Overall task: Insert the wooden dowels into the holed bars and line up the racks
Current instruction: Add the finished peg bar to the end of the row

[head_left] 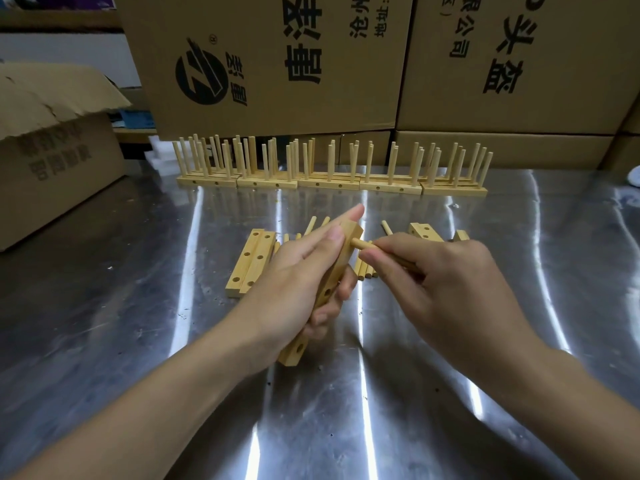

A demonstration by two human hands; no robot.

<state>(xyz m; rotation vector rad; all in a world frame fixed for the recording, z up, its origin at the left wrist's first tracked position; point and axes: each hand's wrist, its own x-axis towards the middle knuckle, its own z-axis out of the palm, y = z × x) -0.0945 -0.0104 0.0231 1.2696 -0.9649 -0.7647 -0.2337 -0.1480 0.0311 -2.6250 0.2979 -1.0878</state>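
Holding a holed bar (347, 238) in my left hand (301, 271), I have my thumb pressed on its upper face and my lower fingers curled round it from below, while my index finger lies straight along its far side. The bar slants away from me, far end raised, near end low over the steel table (346, 417); I cannot tell whether that end touches the metal. My right hand (446, 278) pinches a dowel (361, 244) between thumb and curled fingertips, and the dowel's tip meets the bar's side face near the far end. How deep it sits I cannot tell.

Behind my hands a loose pile of dowels (366, 271) lies flat on the table. Just left of the pile two bars (250, 261) lie side by side, holes up. To the right, more bars (424, 233) show past my knuckles.

Farther back, a row of finished racks (329, 183) stands end to end, their dowels upright. Large cardboard boxes (277, 64) rise directly behind the row, and an open box (52, 161) sits at the left.
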